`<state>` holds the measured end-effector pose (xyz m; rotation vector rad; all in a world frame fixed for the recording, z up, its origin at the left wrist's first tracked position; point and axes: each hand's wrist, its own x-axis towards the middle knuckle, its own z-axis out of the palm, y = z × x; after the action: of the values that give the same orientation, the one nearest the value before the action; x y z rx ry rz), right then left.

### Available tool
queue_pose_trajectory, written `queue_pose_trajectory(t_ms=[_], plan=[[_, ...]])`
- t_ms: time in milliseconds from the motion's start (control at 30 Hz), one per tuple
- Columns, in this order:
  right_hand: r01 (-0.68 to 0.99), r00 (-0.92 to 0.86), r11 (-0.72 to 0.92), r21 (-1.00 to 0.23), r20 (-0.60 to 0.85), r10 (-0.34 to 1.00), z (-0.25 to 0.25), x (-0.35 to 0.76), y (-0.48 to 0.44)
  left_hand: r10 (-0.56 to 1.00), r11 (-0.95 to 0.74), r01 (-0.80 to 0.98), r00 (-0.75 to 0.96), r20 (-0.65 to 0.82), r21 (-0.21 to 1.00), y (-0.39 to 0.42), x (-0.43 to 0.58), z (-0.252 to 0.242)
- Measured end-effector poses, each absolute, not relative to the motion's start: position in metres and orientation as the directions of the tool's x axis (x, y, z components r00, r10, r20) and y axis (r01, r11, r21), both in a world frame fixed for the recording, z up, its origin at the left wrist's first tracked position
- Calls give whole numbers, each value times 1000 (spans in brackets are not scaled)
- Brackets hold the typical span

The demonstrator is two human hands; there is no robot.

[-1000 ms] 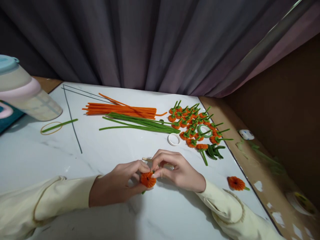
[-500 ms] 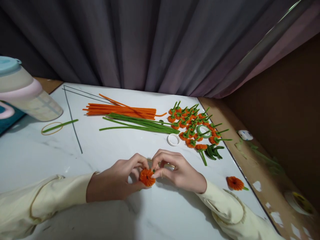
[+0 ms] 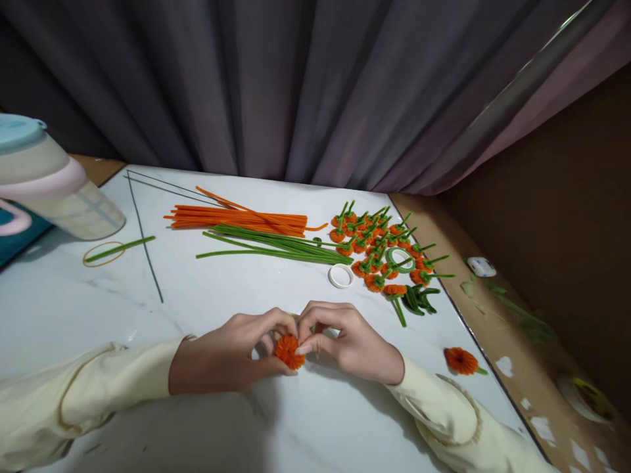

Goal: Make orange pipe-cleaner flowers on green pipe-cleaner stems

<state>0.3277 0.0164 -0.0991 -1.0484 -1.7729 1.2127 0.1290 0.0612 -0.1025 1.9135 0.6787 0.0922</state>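
Note:
A small orange pipe-cleaner flower (image 3: 290, 351) sits between my two hands, just above the white marble table (image 3: 221, 289). My left hand (image 3: 231, 355) pinches it from the left with thumb and fingers closed. Fingertips of my right hand (image 3: 345, 340) are closed on it from the right. Both cream sleeves rest on the table. The flower's underside and stem are hidden by my fingers.
Behind lie orange pipe cleaners (image 3: 241, 217), green pipe cleaners (image 3: 276, 246), a white ring (image 3: 341, 275), and a pile of finished orange flowers (image 3: 379, 253). One flower (image 3: 461, 360) lies at the right edge. A jug (image 3: 44, 180) stands far left; thin wires (image 3: 145, 243) lie nearby.
Both hands stay closed on the orange flower and have shifted slightly; the wooden stick tip seen earlier above the fingers is now hidden.

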Motion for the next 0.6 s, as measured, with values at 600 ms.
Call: queue_pose_trajectory(t_ms=[600], plan=[[13, -532, -242, -970, -212, 820, -92, 329, 13, 425, -551, 182, 901, 86, 815, 57, 126, -102]])
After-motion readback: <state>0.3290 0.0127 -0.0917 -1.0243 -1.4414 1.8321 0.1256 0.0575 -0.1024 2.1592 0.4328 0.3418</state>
